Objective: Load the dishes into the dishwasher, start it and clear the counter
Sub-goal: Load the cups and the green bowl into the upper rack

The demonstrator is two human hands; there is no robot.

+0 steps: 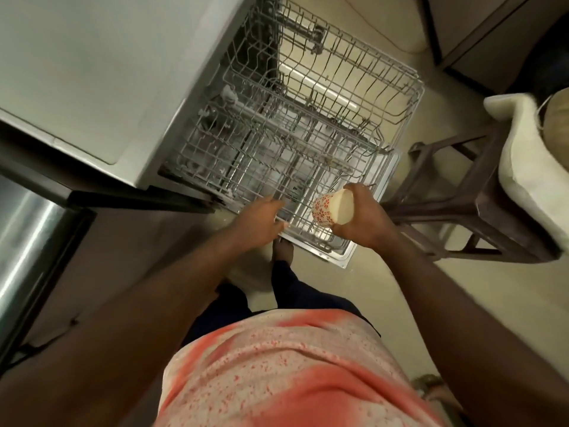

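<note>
Beige floor (pixel 388 29); loose left hand (pixel 261 219) touches the wire rack (pixel 311 208) (grey), right hand (pixel 358 218) grips patterned cup (pixel 327 210)

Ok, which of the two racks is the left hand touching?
The near rack, over the open door: the left hand touches its front edge. The far rack is untouched. The right hand holds a cup.

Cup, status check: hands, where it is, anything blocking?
Right hand grips cup, tipped sideways above near corner of lower rack. Left hand at its front rim, grip unclear. No dishes seen below cup; nothing blocking.
</note>
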